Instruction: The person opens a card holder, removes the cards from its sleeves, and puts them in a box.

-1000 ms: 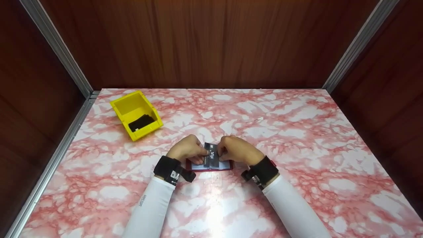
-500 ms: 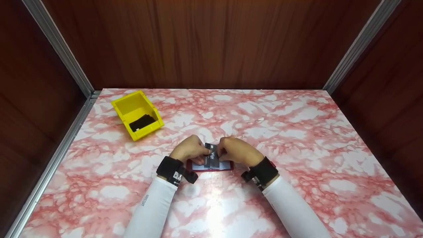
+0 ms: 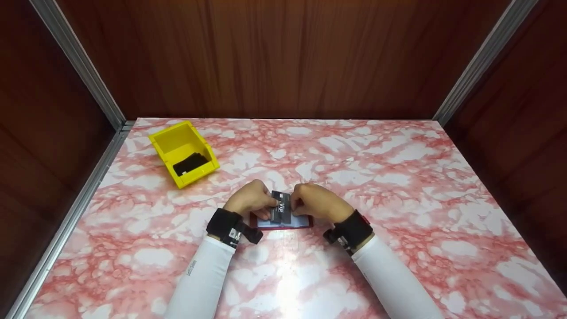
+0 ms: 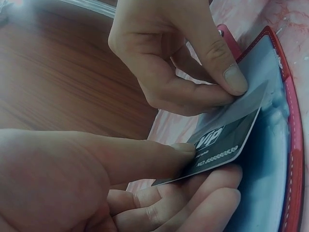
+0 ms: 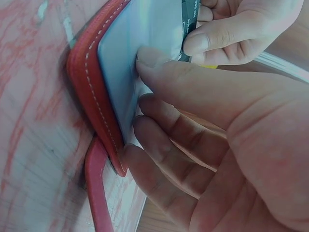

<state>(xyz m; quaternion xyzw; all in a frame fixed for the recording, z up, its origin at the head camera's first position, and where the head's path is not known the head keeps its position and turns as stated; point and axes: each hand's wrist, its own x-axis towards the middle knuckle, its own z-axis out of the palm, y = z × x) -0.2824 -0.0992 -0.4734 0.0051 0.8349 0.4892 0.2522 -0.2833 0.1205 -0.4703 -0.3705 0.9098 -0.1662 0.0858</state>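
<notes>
A black card (image 3: 281,207) printed "Vip" lies over a red card holder (image 3: 283,228) on the table. My left hand (image 3: 251,199) pinches the card, thumb on its printed face and fingers beneath, as the left wrist view shows. The card's far part looks veiled by a clear plastic sleeve (image 4: 260,63). My right hand (image 3: 321,201) pinches the sleeve's edge between thumb and index finger, close to the card's end. White stitching runs along the holder's red border (image 5: 82,67) in the right wrist view.
At the back left stands a yellow bin (image 3: 190,181) with black cards (image 3: 190,164) inside. A red strap (image 5: 96,179) extends from the holder onto the pink marbled table (image 3: 376,150). Brown wood-grain panels (image 3: 283,57) enclose the back and sides.
Over the last half second my left hand and the card have shifted slightly left and away from me. The right hand stays nearly in place at the sleeve.
</notes>
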